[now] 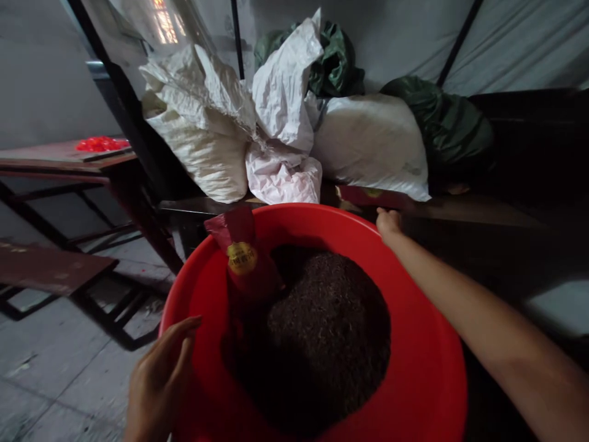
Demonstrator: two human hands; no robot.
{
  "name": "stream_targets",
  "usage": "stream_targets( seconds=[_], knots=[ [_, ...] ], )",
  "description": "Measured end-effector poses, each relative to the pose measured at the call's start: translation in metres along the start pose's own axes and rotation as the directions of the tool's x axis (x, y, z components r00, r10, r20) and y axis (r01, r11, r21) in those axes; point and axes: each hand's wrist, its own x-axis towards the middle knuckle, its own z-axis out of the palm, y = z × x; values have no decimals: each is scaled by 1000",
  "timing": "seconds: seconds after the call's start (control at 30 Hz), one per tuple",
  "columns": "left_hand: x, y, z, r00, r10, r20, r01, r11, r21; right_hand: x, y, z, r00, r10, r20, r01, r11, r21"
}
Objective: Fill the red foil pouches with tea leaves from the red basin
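Observation:
A large red plastic tub (427, 325) stands in front of me, with a heap of dark, loose, shredded-looking material (335, 313) inside. A dark red packet (251, 270) with a yellow round label leans upright against the tub's inner left side, its base by the heap. Over the left rim, my left hand (159, 374) is open and holds nothing, thumb and fingers apart. My right hand (389, 222) reaches past the far right rim, close to another dark red packet (372, 196) lying on the bench. Its fingers are mostly hidden in shadow, so whether it grips that packet is unclear.
White woven sacks (372, 144), a pinkish-white bag (285, 175) and green sacks (442, 120) crowd the dark bench (478, 210) behind the tub. To the left stand a wooden table (41, 158) bearing small red items (102, 143) and a low bench (50, 267).

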Motion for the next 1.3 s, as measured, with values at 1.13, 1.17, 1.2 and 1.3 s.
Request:
stream_targets(
  seconds=[1.13,1.17,1.2,1.3],
  knots=[
    [123,69,83,982,182,-55,-173,736,-655,-155,-75,13,523,-44,851,379,907,-186],
    [120,65,83,982,175,-73,-179,727,-663,-150,-59,12,539,72,839,408,849,-335],
    [118,61,83,982,169,-87,-183,718,-672,-148,-44,12,537,158,828,433,791,-432],
    [122,49,83,976,152,-155,-217,724,-654,-156,-15,16,496,239,834,476,729,-492]
  ],
)
